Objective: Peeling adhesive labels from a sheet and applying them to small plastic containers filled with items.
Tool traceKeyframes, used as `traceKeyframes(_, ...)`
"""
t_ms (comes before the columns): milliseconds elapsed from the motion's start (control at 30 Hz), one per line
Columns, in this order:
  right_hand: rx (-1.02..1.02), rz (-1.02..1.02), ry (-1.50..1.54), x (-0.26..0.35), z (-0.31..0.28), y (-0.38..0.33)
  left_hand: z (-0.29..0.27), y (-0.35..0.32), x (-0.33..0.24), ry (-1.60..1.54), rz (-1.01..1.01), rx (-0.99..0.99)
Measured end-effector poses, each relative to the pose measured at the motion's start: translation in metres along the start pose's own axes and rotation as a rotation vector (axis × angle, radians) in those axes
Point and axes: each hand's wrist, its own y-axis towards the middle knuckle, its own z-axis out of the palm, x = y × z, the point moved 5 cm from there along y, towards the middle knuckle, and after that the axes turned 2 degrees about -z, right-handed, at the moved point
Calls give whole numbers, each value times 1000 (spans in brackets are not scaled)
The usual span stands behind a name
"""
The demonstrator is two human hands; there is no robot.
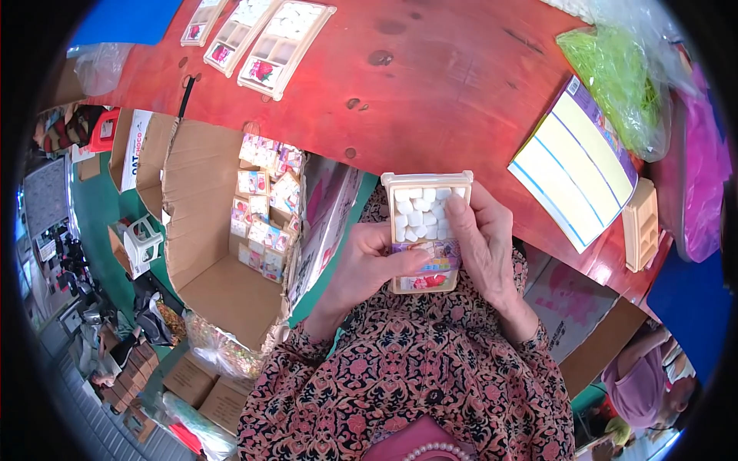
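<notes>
A cream plastic tray [427, 179] is held between my two hands, just off the near edge of the table. White marshmallow-like pieces [419, 215] fill its upper section. Across its lower part lies a purple printed label [442, 250], with a strawberry picture [434, 281] below it. My left hand [360, 265] grips the tray's left side, its thumb lying on the label. From the right side my right hand [488, 250] clasps the tray, with its thumb over the white pieces near the upper corner. Fingers beneath the tray are hidden.
Three similar trays [283, 50] lie far left on the red table [430, 100]. At right are a striped yellow sheet [573, 169], an upright compartment tray [640, 223] and green plastic bags [615, 84]. An open cardboard box [200, 200] with small packs [265, 234] stands left. Another person [642, 384] is lower right.
</notes>
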Motion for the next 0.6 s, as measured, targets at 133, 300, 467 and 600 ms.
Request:
traceKeyframes(133, -18, -19, 56, -2, 8, 3, 1, -1, 2, -20, 25, -12)
traceKeyframes(300, -66, -17, 113, -7, 16, 0, -4, -1, 9, -93, 6, -98)
traceKeyframes(467, -33, 15, 140, -9, 22, -2, -12, -5, 21, -143, -22, -119)
traceKeyframes(600, -13, 72, 138, -11, 29, 5, -12, -7, 18, -52, 37, -87)
